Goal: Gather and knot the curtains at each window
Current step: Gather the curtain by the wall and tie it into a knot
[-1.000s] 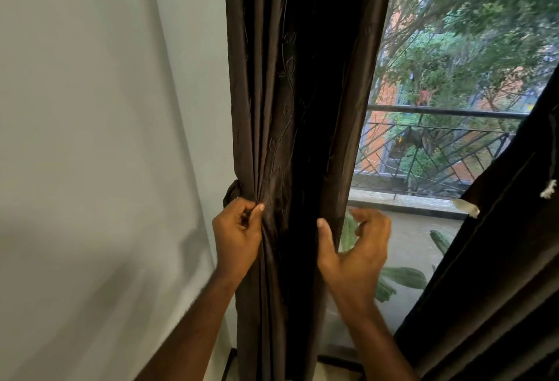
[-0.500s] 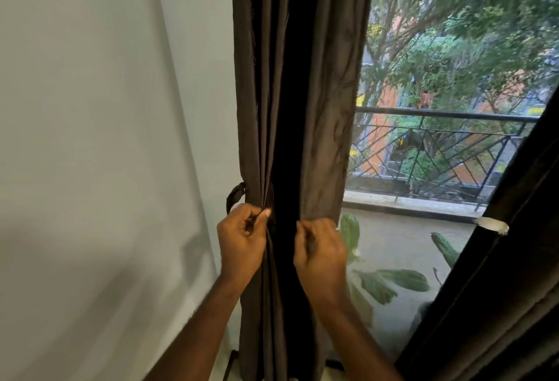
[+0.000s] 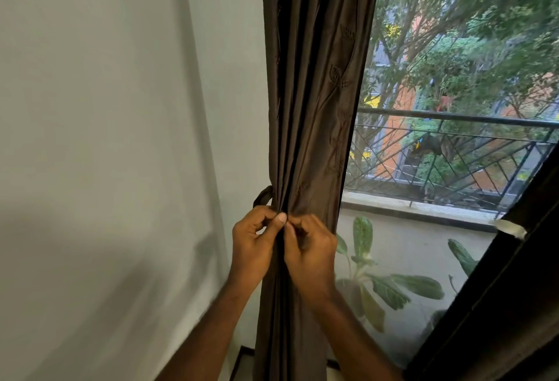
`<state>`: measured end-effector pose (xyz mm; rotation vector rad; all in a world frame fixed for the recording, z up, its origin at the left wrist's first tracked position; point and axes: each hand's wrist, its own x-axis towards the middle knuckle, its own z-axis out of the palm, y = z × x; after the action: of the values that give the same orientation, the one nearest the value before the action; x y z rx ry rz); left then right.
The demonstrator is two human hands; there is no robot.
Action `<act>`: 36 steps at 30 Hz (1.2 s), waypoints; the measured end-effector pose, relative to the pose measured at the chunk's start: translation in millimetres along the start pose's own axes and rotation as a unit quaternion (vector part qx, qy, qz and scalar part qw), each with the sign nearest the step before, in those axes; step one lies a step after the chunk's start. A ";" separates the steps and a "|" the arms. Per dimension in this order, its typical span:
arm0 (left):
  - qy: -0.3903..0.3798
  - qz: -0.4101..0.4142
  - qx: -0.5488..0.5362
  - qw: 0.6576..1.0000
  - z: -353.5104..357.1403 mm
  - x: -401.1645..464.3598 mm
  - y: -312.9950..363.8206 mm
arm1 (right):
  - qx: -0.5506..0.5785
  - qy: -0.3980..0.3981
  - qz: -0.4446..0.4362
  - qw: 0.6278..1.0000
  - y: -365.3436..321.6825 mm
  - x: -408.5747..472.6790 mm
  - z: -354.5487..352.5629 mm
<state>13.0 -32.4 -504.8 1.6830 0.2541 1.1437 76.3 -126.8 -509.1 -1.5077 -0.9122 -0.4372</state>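
Note:
A dark brown embroidered curtain (image 3: 314,102) hangs bunched into narrow folds at the window's left side. My left hand (image 3: 252,247) pinches its left folds between thumb and fingers at waist height. My right hand (image 3: 311,252) grips the right folds, knuckles toward me, touching my left hand. A dark tie-back loop (image 3: 262,196) sticks out from behind the curtain just above my left hand. A second dark curtain (image 3: 514,290) slants across the lower right corner.
A pale wall (image 3: 106,138) fills the left half. Through the window glass (image 3: 423,244) are a balcony railing (image 3: 453,150), trees and a leafy plant (image 3: 387,284). A scrap of tape (image 3: 511,228) sticks to the right curtain's edge.
My right hand has closed on the curtain's right edge and pulled it left until it meets my left hand. The curtain is now gathered narrower.

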 end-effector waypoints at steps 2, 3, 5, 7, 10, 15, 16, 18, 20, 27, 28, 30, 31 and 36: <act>0.001 -0.011 -0.002 1.000 -1.1 -2.5 3.4 | 0.006 -0.020 -0.009 1.000 -0.5 -2.0 -0.5; 0.005 -0.016 -0.001 1.000 -0.4 -3.7 6.3 | 0.007 -0.037 -0.016 0.999 0.1 -4.1 -0.4; 0.019 -0.029 -0.008 0.999 2.3 -5.0 12.5 | 0.014 -0.074 -0.027 0.997 0.4 -10.1 0.1; 0.031 -0.032 -0.003 0.999 2.1 -3.7 13.5 | 0.014 -0.100 -0.028 0.994 0.3 -15.5 1.6; 0.054 -0.020 0.025 0.998 -1.4 -0.1 8.4 | 0.016 -0.118 -0.012 0.993 0.2 -13.0 -1.1; 0.080 -0.007 0.075 0.994 -2.0 -0.8 5.3 | -0.007 0.042 0.040 0.998 2.6 -3.4 -26.3; 0.081 -0.007 0.075 0.994 -1.7 -0.5 5.2 | -0.002 0.072 0.079 0.994 8.4 0.3 -30.4; 0.085 -0.008 0.074 0.994 -0.2 -0.4 5.2 | 0.023 0.082 0.143 0.986 23.3 6.6 -33.9; 0.085 -0.011 0.076 0.993 2.3 -2.5 4.5 | 0.043 0.076 0.154 0.984 33.7 7.8 -33.1; 0.109 0.023 0.111 0.988 8.9 0.6 1.3 | -0.026 0.086 0.040 0.995 29.4 -9.7 -32.3; 0.116 0.027 0.116 0.986 9.6 0.7 1.0 | -0.055 0.057 0.013 0.997 27.2 -12.9 -28.6; 0.128 0.051 0.132 0.982 11.7 0.0 0.3 | -0.111 0.009 -0.044 0.993 20.3 -16.6 -18.5; 0.132 0.065 0.142 0.979 12.9 -0.9 -0.1 | -0.129 0.001 -0.067 0.989 16.9 -16.7 -13.0; 0.159 0.107 0.216 0.957 7.9 -0.9 -2.2 | -0.148 0.004 -0.102 0.984 10.4 -15.9 -2.8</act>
<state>19.4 -37.0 -507.2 1.9312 0.5684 1.6128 75.0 -133.2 -527.2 -1.6843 -1.0342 -0.7554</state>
